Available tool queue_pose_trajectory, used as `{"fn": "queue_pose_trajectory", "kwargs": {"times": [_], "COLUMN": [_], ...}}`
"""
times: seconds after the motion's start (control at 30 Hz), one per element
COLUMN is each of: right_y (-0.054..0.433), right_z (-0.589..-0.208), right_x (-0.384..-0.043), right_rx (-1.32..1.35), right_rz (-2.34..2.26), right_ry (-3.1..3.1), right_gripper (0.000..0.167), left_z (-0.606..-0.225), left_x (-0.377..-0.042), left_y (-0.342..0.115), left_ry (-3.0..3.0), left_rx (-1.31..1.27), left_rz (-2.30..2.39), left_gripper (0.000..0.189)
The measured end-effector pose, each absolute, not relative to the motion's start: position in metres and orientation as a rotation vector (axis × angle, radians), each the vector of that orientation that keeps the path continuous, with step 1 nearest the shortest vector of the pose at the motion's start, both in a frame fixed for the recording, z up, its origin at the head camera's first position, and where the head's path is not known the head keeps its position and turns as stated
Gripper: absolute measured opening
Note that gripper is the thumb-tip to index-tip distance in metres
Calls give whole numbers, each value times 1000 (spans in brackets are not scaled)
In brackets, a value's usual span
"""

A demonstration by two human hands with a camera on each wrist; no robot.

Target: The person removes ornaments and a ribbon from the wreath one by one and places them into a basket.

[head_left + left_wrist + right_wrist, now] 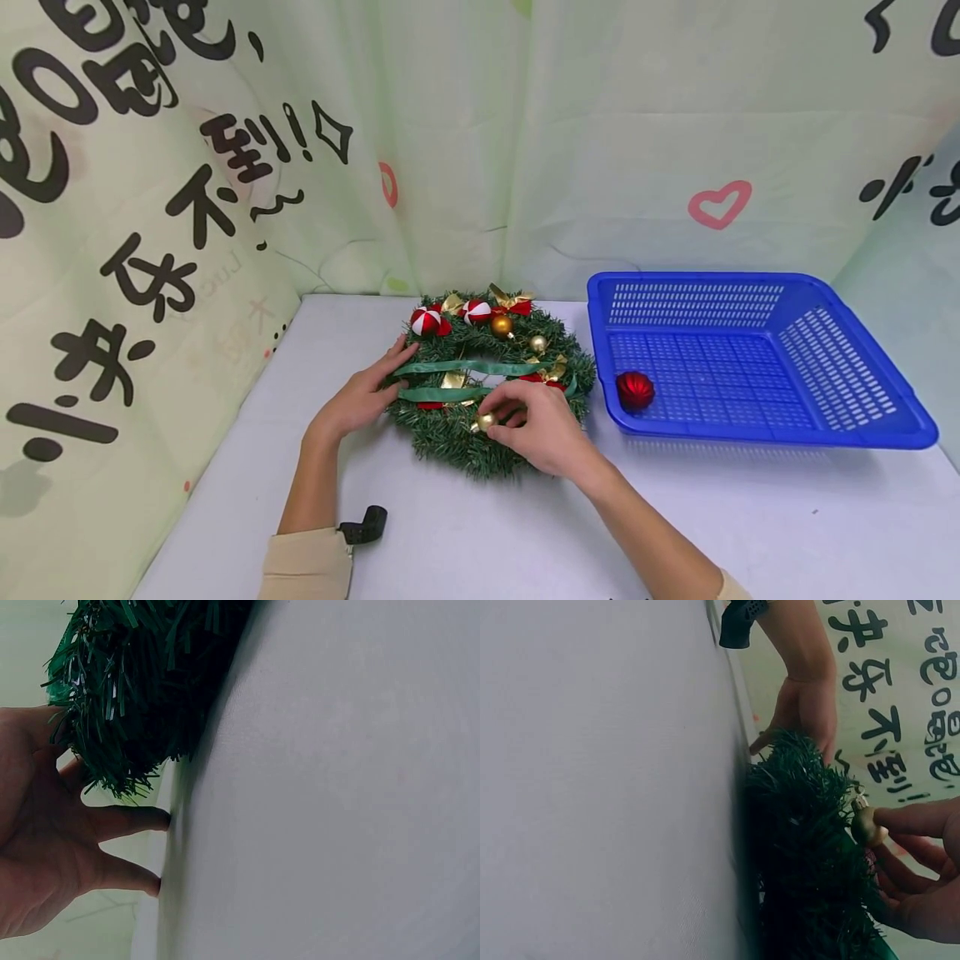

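Your table carries a blue basket and, left of it, the green wreath. Your left hand, fingers spread, touches the wreath's left edge; your right hand pinches the gold ball (cap pointing left) at the wreath's near side.

A blue plastic basket is sitting on a white table, its slotted walls flaring outward. Inside, a ridged red ornament is lying by the near left corner. Behind the table, a pale green curtain is hanging in soft folds — bold black lettering is running across its left side, and a pinkish-red heart outline is showing above the basket's far rim.
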State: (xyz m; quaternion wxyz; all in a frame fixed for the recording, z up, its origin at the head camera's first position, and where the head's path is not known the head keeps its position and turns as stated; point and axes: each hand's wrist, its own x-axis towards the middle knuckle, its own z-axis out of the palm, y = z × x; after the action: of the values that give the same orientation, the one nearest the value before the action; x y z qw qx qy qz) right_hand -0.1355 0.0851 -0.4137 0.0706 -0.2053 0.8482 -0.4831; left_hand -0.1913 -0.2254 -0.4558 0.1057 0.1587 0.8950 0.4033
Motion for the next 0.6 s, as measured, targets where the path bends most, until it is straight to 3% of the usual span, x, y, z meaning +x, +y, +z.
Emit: {"fn": "queue_pose_trajectory", "kwargs": {"times": [0.6], "right_y": [102], "right_z": [-399], "right_x": [-140], "right_rx": [-581], "right_rz": [-1512], "right_ry": [2579], "right_gripper": [19], "left_z": [-455], "left_x": [-190], "left_y": [-225], "left_ry": [2641], "left_rx": [479], "left_rz": [1169], "left_gripper": [63]}}
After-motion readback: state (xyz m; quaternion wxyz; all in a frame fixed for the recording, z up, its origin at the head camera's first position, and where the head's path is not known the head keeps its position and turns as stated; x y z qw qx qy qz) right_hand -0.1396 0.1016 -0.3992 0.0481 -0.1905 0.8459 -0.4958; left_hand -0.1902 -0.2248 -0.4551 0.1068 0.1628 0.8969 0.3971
